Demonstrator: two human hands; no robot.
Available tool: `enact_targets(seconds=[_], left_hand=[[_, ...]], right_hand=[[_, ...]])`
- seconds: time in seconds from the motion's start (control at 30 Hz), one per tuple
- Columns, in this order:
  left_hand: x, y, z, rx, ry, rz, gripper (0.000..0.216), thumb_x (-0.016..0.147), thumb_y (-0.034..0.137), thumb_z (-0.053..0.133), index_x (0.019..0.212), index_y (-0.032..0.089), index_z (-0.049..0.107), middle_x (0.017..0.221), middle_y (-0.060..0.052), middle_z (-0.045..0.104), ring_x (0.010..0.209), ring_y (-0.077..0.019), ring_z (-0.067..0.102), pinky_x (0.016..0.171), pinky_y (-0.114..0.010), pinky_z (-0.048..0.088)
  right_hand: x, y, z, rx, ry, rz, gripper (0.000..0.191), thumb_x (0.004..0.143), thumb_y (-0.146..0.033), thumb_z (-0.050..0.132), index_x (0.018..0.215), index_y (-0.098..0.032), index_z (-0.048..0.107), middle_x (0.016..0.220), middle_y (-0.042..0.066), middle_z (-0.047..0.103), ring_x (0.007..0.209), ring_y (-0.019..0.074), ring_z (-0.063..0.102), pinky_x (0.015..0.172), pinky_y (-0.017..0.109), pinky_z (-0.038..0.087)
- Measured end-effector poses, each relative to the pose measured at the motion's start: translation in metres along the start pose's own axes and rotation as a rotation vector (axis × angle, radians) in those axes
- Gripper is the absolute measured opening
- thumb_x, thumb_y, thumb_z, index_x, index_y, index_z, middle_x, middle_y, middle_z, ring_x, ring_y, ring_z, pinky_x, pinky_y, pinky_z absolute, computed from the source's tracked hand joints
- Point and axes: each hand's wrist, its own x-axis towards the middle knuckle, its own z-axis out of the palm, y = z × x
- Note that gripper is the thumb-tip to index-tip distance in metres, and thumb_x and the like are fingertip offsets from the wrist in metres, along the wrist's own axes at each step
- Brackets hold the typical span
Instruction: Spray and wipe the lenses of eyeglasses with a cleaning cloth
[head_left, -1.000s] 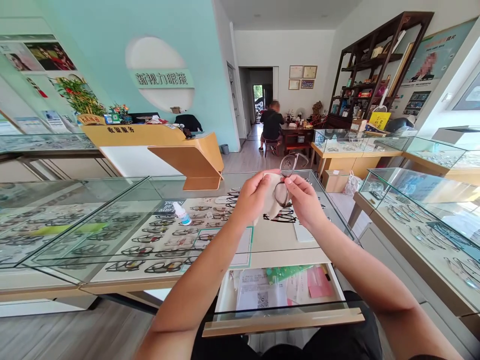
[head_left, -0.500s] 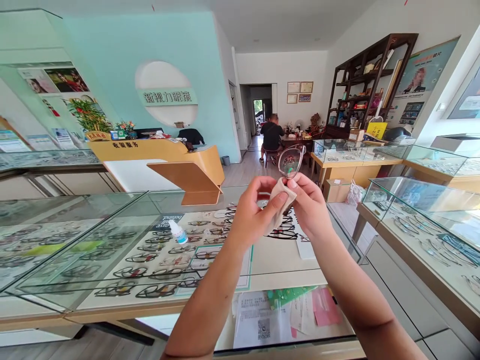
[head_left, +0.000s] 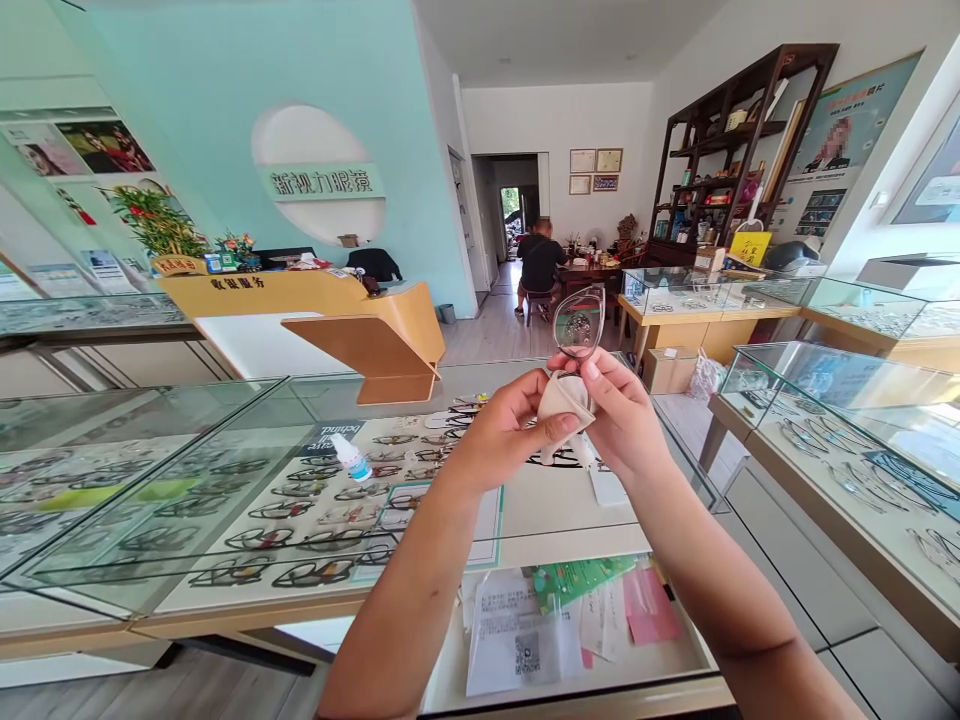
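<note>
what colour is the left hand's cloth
The cloth is cream, clearest in the head view.

One head-worn camera looks forward and down over both hands (head_left: 621, 418).

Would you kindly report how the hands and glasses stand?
Left hand holding cloth against glasses; right hand gripping glasses; upper lens uncovered; no obstruction seen.

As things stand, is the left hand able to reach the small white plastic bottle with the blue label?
Probably yes: nothing visible stands between the left hand and the bottle, though that hand grips a cream fabric cloth.
</note>
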Motion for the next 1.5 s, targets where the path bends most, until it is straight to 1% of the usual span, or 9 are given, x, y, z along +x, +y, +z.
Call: enact_targets(seconds=[0.1,0.23,0.4,0.5,0.6,0.73,1.17,1.33,1.5], left_hand=[[-0.005,0.002,0.007,-0.019,-0.016,0.015,0.053,0.086,0.048,0.091,0.129,0.023,0.072,0.113,-0.006,0.074,0.093,-0.0179,0.066,0.078,-0.025,0.053],[-0.011,0.007,0.016,0.050,-0.034,0.006,0.041,0.089,0.052,0.087,0.111,0.019,0.075,0.084,-0.001,0.063,0.069,-0.0124,0.050,0.059,-0.023,0.039],[-0.019,0.013,0.024,0.033,0.011,-0.029,0.043,0.086,0.057,0.088,0.102,0.018,0.078,0.082,-0.002,0.065,0.068,-0.0137,0.050,0.057,-0.025,0.037],[-0.024,0.017,0.031,0.049,0.071,-0.004,0.042,0.085,0.057,0.089,0.099,0.018,0.079,0.080,-0.003,0.069,0.067,-0.0141,0.054,0.057,-0.024,0.040],[-0.027,0.020,0.035,0.041,0.057,0.061,0.038,0.087,0.053,0.089,0.100,0.018,0.080,0.086,-0.005,0.074,0.076,-0.0175,0.063,0.064,-0.025,0.048],[-0.028,0.019,0.039,0.010,0.005,0.102,0.035,0.089,0.049,0.088,0.105,0.019,0.079,0.092,-0.006,0.077,0.083,-0.0207,0.071,0.073,-0.028,0.056],[-0.018,0.003,0.071,-0.133,0.357,0.210,0.053,0.091,0.073,0.077,0.104,0.023,0.070,0.072,0.002,0.066,0.056,-0.0147,0.061,0.051,-0.026,0.053],[-0.024,0.005,0.052,0.036,0.302,0.229,0.054,0.100,0.072,0.065,0.085,0.020,0.071,0.075,-0.003,0.067,0.077,-0.0200,0.067,0.077,-0.033,0.059],[-0.034,0.016,0.030,0.156,0.019,0.189,0.045,0.102,0.060,0.069,0.118,0.019,0.078,0.115,-0.010,0.077,0.115,-0.0295,0.069,0.110,-0.041,0.052]], right_hand=[[-0.004,-0.002,0.003,-0.008,0.001,0.001,0.035,0.088,-0.059,0.087,0.090,-0.028,0.071,0.111,0.004,0.075,0.106,0.0238,0.069,0.087,0.034,0.059],[-0.009,-0.007,0.005,0.012,0.002,-0.008,0.033,0.087,-0.058,0.089,0.092,-0.029,0.074,0.106,0.003,0.075,0.104,0.0219,0.069,0.088,0.033,0.058],[-0.018,-0.012,0.006,0.017,-0.014,-0.015,0.030,0.089,-0.055,0.089,0.090,-0.029,0.074,0.106,0.003,0.075,0.099,0.0200,0.069,0.084,0.030,0.059],[-0.023,-0.014,0.010,0.022,-0.004,0.039,0.032,0.089,-0.056,0.088,0.094,-0.027,0.073,0.108,0.003,0.077,0.074,0.0140,0.061,0.058,0.025,0.050],[-0.026,-0.016,0.012,0.026,-0.008,0.079,0.034,0.090,-0.058,0.085,0.099,-0.027,0.073,0.108,0.002,0.079,0.050,0.0076,0.036,0.038,0.024,0.025],[-0.029,-0.017,0.013,0.005,-0.017,0.066,0.035,0.090,-0.060,0.084,0.099,-0.029,0.072,0.107,0.001,0.078,0.050,0.0094,0.037,0.038,0.027,0.028],[-0.038,-0.021,0.029,0.043,0.017,0.028,0.035,0.094,-0.057,0.079,0.089,-0.027,0.063,0.111,0.000,0.078,0.051,0.0089,0.028,0.038,0.023,0.025],[-0.034,-0.017,0.025,0.027,0.006,-0.014,0.031,0.094,-0.052,0.080,0.088,-0.026,0.064,0.108,0.002,0.076,0.067,0.0132,0.057,0.059,0.026,0.051],[-0.033,-0.020,0.022,0.068,0.014,0.006,0.024,0.094,-0.046,0.081,0.091,-0.026,0.068,0.104,0.004,0.075,0.096,0.0213,0.068,0.085,0.032,0.058]])
